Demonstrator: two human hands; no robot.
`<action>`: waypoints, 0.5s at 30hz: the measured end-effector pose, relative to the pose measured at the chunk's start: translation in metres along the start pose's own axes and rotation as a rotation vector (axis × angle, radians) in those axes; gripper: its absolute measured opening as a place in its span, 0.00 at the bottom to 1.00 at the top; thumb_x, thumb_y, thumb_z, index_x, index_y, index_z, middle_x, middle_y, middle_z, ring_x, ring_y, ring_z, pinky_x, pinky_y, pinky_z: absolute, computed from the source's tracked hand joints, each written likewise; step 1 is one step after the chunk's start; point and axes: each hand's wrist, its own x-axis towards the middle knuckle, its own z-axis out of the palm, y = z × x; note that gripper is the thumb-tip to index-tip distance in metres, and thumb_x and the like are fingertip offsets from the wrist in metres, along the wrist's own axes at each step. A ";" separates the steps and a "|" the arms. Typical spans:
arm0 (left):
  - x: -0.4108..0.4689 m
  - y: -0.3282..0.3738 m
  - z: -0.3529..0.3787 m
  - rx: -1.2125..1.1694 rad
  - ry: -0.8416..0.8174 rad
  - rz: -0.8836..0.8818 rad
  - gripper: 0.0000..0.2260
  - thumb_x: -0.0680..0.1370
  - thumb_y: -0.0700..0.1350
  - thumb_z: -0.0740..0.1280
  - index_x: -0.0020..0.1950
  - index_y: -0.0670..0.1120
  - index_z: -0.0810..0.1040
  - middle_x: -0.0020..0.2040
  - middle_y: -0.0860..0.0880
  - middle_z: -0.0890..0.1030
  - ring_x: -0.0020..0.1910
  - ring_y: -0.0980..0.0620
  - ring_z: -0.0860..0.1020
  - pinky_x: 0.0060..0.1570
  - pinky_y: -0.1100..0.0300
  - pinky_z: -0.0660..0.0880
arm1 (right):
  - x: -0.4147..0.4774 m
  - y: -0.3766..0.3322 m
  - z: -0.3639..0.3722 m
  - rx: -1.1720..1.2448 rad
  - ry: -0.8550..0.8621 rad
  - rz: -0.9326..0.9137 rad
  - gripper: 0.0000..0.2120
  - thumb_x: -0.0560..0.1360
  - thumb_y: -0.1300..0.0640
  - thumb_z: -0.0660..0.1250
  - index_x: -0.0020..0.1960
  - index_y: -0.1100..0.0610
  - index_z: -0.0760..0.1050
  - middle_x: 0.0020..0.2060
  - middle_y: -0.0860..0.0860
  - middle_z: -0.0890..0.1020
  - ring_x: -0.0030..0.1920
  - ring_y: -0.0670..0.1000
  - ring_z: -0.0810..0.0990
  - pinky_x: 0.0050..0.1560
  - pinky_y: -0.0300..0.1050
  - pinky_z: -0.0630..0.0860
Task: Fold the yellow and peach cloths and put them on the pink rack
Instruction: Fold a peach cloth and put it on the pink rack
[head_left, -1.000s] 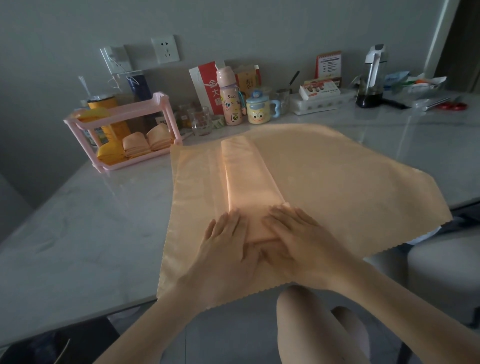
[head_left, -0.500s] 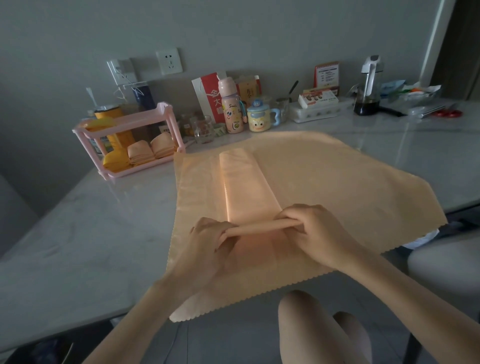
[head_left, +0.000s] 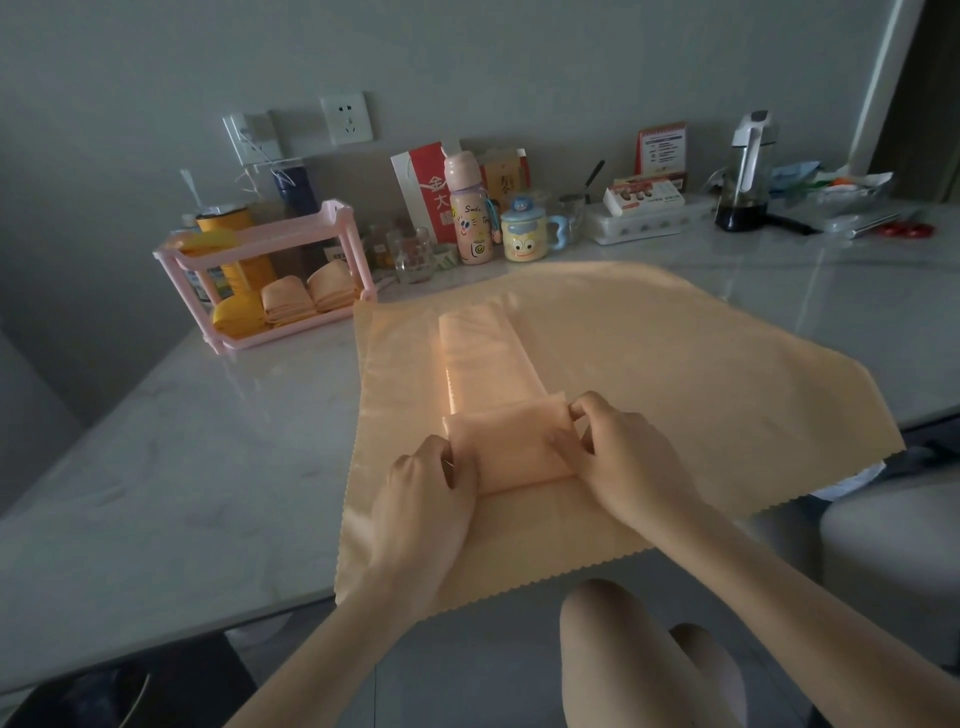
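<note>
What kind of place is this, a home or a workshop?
Most likely a home, at a kitchen or dining table pushed against a wall: a cartoon mug, a pink drinking bottle and a jug of dark liquid stand along its back edge, with wall sockets behind.

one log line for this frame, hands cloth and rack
step: folding peach cloth strip | left hand: pinches near fold | right hand: pinches near fold | pink rack: holds folded cloths | under: larger peach cloth
</note>
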 end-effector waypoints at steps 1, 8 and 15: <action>0.001 0.001 0.002 0.000 -0.013 -0.021 0.11 0.79 0.51 0.56 0.42 0.47 0.70 0.34 0.50 0.75 0.33 0.52 0.73 0.31 0.58 0.69 | 0.000 -0.001 0.002 -0.045 0.012 -0.005 0.14 0.78 0.46 0.58 0.57 0.54 0.69 0.41 0.47 0.78 0.41 0.50 0.77 0.37 0.43 0.68; -0.003 0.020 -0.005 0.350 0.021 0.084 0.12 0.80 0.50 0.54 0.61 0.46 0.63 0.41 0.51 0.71 0.41 0.51 0.70 0.36 0.59 0.63 | -0.006 -0.004 0.005 -0.194 0.086 -0.044 0.15 0.79 0.45 0.56 0.60 0.54 0.66 0.47 0.48 0.79 0.47 0.50 0.78 0.37 0.42 0.63; 0.004 -0.001 0.002 0.429 0.091 0.340 0.20 0.61 0.36 0.77 0.51 0.44 0.78 0.48 0.45 0.79 0.46 0.44 0.76 0.39 0.54 0.73 | -0.004 -0.007 0.009 -0.269 0.229 -0.086 0.14 0.63 0.71 0.64 0.47 0.62 0.74 0.37 0.55 0.76 0.35 0.56 0.76 0.30 0.44 0.65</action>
